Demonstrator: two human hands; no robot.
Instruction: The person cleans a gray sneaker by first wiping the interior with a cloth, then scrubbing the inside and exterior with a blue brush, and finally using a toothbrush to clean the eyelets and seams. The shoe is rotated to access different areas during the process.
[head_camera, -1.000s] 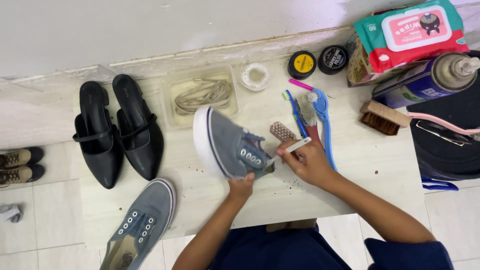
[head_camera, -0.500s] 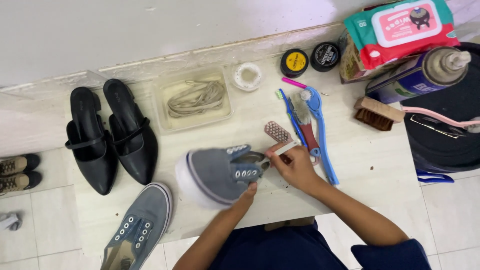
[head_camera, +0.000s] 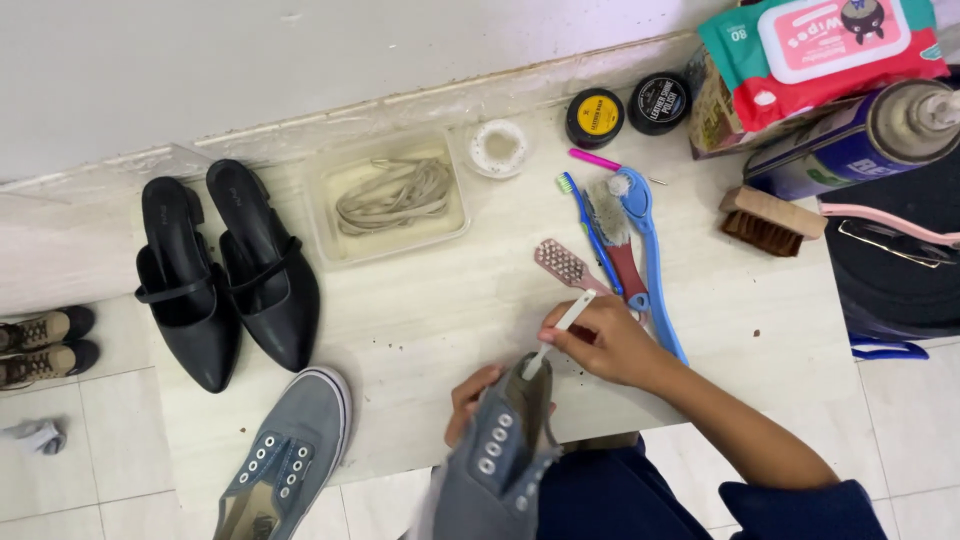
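My left hand (head_camera: 468, 398) grips a grey lace-less sneaker (head_camera: 495, 460), tilted up at the table's near edge with its opening toward me. My right hand (head_camera: 608, 342) holds a small white brush (head_camera: 558, 330), whose tip reaches into the sneaker's opening at the tongue. The matching grey sneaker (head_camera: 285, 450) lies flat at the near left, half over the table's edge.
A pair of black slingback shoes (head_camera: 228, 280) rests at left. Behind are a clear tray of laces (head_camera: 388, 198), two polish tins (head_camera: 626, 108), several brushes (head_camera: 620, 235), a wooden brush (head_camera: 768, 218), a spray can (head_camera: 860, 135) and a wipes pack (head_camera: 825, 50). Brown shoes (head_camera: 40, 342) stand on the floor.
The held sneaker has been pulled from the table's middle to the near edge and turned upright toward me. The brush now pokes inside its opening instead of working on its side.
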